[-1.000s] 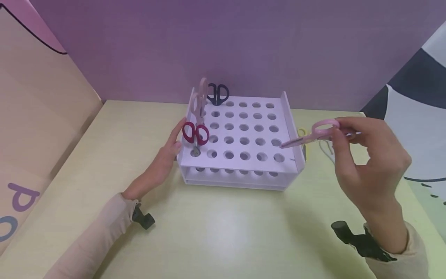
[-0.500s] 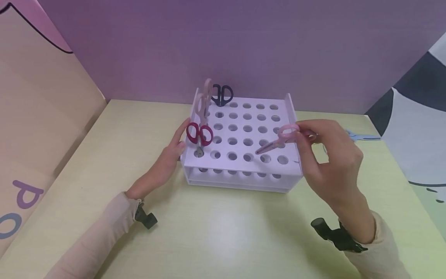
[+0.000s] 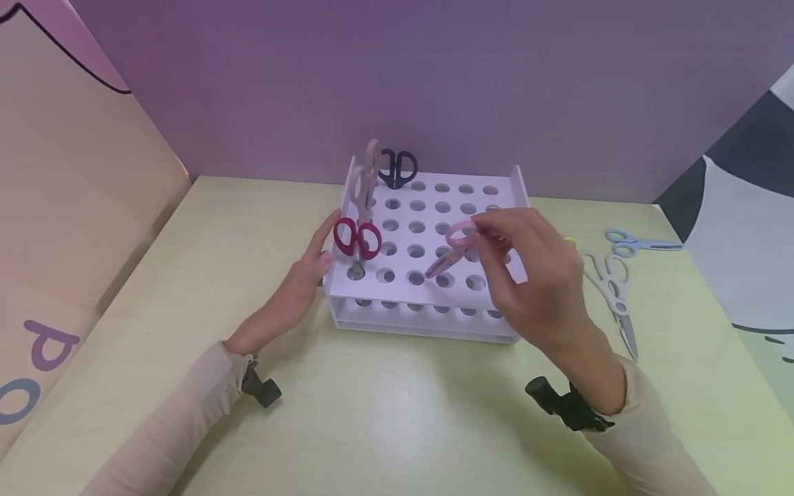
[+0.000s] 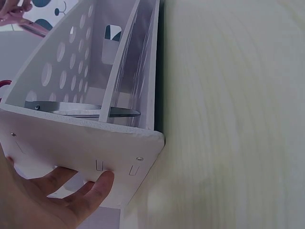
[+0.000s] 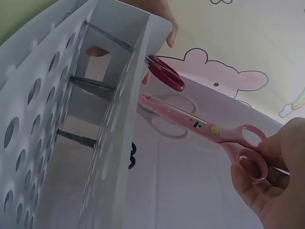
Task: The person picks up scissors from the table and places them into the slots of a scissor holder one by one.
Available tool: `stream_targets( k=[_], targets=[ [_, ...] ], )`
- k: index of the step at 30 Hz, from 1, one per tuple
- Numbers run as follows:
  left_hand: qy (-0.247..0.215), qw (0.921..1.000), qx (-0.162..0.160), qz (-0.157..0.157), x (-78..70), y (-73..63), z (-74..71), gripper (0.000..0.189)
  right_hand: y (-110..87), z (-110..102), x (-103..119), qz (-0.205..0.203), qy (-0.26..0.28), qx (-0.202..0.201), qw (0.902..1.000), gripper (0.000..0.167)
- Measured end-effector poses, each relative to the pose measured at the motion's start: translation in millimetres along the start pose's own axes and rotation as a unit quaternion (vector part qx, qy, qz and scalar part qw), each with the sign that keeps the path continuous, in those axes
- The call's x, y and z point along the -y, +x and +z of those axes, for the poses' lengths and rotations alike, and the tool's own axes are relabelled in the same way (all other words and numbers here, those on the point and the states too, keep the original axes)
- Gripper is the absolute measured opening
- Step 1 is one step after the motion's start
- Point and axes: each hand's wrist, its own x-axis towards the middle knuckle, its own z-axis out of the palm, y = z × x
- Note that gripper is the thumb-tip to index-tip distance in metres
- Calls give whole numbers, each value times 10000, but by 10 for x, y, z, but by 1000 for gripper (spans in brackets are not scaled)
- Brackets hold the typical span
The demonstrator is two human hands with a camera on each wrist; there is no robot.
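In the head view, my right hand point(image 3: 540, 275) pinches pink scissors point(image 3: 456, 238) by the finger loops, blades together, over the front row of a white rack with holes point(image 3: 428, 293). The right wrist view shows the scissors' point(image 5: 190, 123) tip end overlapping the top panel's edge. My left hand point(image 3: 298, 289) rests against the rack's left side, fingers spread by the cut-out in the panel. Red-handled scissors point(image 3: 357, 240) stand in the front left hole. Pale pink scissors point(image 3: 366, 182) and black-handled scissors point(image 3: 397, 169) stand behind them, handles up.
On the table point(image 3: 397, 406), right of the rack, lie white-handled scissors point(image 3: 614, 289) and blue scissors point(image 3: 639, 244). A bit of yellow handle point(image 3: 571, 241) shows behind my right hand. A purple wall point(image 3: 434, 89) rises close behind the rack.
My right hand has carried the pink scissors leftward from the rack's right edge to over its front holes, uncovering the white-handled and blue scissors. The left hand keeps its place on the rack.
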Motion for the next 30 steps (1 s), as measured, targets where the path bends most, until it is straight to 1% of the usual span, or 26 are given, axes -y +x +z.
stream_targets(
  k=[3,5,10,12,17,19,25,30],
  targets=[
    [5,10000,-9,3,-12,-1,-2,60,20,60,6,-111,83,114,9998,17],
    [40,10000,-7,2,-17,-2,-4,60,31,94,5,-190,43,250,9995,18],
    [-41,10000,-9,46,-12,-12,-15,59,39,174,-9,-265,-57,790,9965,17],
    [-132,9999,-10,56,-7,-12,-19,59,28,205,-19,-257,-103,1030,9943,17],
    [-206,9998,22,-39,-1,-2,-15,59,-46,306,-71,-238,-96,1331,9908,20],
    [-199,9998,39,-73,0,-1,-11,58,-85,353,-92,-204,-92,1431,9895,22],
    [-102,9999,-1,-95,-22,-7,-4,57,-155,479,-114,-146,-283,1871,9818,18],
    [-19,10000,-11,-83,-21,-10,-3,58,-202,539,-121,-23,-273,2102,9773,16]
  ],
)
